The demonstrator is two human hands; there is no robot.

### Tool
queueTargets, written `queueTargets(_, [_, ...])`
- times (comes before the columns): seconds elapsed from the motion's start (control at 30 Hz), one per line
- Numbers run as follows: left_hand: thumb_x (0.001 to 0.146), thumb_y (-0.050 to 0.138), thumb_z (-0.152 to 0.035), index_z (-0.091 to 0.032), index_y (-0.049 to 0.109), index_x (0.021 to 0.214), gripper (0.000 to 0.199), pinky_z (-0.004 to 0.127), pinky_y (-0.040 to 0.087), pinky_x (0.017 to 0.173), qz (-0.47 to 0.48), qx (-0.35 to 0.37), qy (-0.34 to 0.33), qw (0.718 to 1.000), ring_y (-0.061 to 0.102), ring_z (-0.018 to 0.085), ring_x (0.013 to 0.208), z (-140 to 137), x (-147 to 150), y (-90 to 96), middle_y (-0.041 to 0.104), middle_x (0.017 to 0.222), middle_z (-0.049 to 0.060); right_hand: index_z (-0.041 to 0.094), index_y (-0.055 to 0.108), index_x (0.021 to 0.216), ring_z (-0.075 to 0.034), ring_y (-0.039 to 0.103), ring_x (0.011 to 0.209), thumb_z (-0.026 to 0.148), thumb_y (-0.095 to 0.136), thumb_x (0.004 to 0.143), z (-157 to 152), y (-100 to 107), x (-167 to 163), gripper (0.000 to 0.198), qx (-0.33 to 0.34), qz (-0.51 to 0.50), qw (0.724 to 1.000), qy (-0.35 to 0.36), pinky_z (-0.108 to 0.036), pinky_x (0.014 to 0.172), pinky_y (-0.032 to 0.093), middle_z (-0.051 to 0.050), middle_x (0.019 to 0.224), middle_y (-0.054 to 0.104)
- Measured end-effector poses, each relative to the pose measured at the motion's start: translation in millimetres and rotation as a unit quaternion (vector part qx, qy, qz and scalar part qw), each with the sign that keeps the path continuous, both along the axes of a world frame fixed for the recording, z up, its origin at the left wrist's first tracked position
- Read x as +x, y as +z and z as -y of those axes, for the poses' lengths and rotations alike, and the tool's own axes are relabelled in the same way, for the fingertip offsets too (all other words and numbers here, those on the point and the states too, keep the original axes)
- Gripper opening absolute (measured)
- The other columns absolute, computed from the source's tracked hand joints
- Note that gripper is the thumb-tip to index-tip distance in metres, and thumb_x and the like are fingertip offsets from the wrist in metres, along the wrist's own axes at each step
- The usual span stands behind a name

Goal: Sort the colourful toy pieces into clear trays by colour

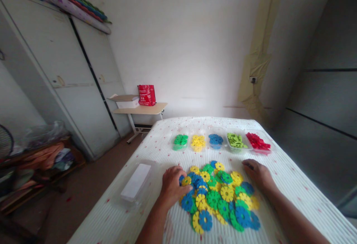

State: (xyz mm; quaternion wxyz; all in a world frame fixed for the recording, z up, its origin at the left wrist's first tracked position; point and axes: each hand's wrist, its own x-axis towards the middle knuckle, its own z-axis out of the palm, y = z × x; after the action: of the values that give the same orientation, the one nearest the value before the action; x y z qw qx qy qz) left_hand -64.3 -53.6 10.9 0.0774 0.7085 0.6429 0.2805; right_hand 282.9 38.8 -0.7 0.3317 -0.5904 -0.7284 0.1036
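A loose pile of green, yellow and blue notched plastic discs (213, 199) lies spread on the table in front of me. At its left edge is my left hand (173, 182), thumb and fingers closed around a yellow notched disc (186, 180), with a blue piece (181, 179) beside it. My right hand (258, 175) rests on the table just beyond the right side of the pile. Its fingers are curled in, and whatever is inside them is hidden.
Behind the pile stand clear trays with green discs (180, 140), yellow discs (198, 142), blue discs (215, 140), lime pieces (235, 140) and red pieces (258, 142). A clear container with a white slab (136, 182) lies at left. Beyond is a side table (142, 109).
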Motion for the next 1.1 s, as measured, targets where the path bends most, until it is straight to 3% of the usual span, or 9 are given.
queueTargets(0.23, [0.053, 0.069, -0.031, -0.023, 0.059, 0.072, 0.023, 0.035, 0.04, 0.089, 0.031, 0.009, 0.032, 0.999, 0.056, 0.022, 0.099, -1, 1, -1.2, 0.064, 0.098, 0.002, 0.024, 0.066, 0.08, -0.02, 0.065, 0.076, 0.035, 0.045, 0.071, -2, -5, 2, 0.025, 0.008, -0.003, 1.0, 0.0, -0.03, 0.073, 0.05, -0.003, 0.084, 0.071])
queueTargets(0.47, [0.056, 0.068, -0.03, -0.021, 0.058, 0.075, 0.024, 0.03, 0.044, 0.077, 0.077, 0.003, 0.057, 0.995, 0.058, 0.018, 0.082, -1, -1, -1.9, 0.063, 0.082, 0.0, 0.022, 0.066, 0.079, -0.021, 0.065, 0.076, 0.036, 0.044, 0.07, 0, 1, -1, 0.027, -0.005, -0.008, 1.0, 0.0, -0.03, 0.073, 0.05, -0.005, 0.084, 0.071])
queueTargets(0.6, [0.062, 0.065, -0.028, -0.021, 0.058, 0.08, 0.021, 0.027, 0.045, 0.078, 0.114, 0.025, 0.073, 0.99, 0.058, 0.016, 0.085, -8, 4, 4.8, 0.062, 0.084, 0.0, 0.022, 0.066, 0.081, -0.021, 0.066, 0.077, 0.037, 0.044, 0.071, -2, -1, 1, 0.028, -0.012, -0.009, 1.0, 0.004, -0.029, 0.073, 0.05, -0.005, 0.085, 0.071])
queueTargets(0.83, [0.067, 0.063, -0.033, -0.023, 0.062, 0.083, 0.019, 0.025, 0.042, 0.073, -0.03, -0.029, 0.083, 0.996, 0.06, 0.017, 0.082, -32, 33, 25.3, 0.065, 0.083, 0.0, 0.024, 0.066, 0.081, -0.02, 0.066, 0.078, 0.034, 0.044, 0.071, -3, -4, 1, 0.026, -0.006, -0.013, 1.0, 0.001, -0.028, 0.073, 0.05, -0.003, 0.086, 0.071])
queueTargets(1.1, [0.061, 0.061, -0.024, -0.02, 0.063, 0.071, 0.011, 0.027, 0.04, 0.061, -0.094, -0.078, 0.098, 0.988, 0.062, 0.023, 0.073, -46, 53, 28.2, 0.066, 0.073, 0.005, 0.022, 0.066, 0.082, -0.02, 0.066, 0.078, 0.034, 0.043, 0.071, 0, 2, 0, 0.028, -0.012, -0.018, 1.0, 0.014, -0.028, 0.072, 0.05, -0.005, 0.085, 0.07])
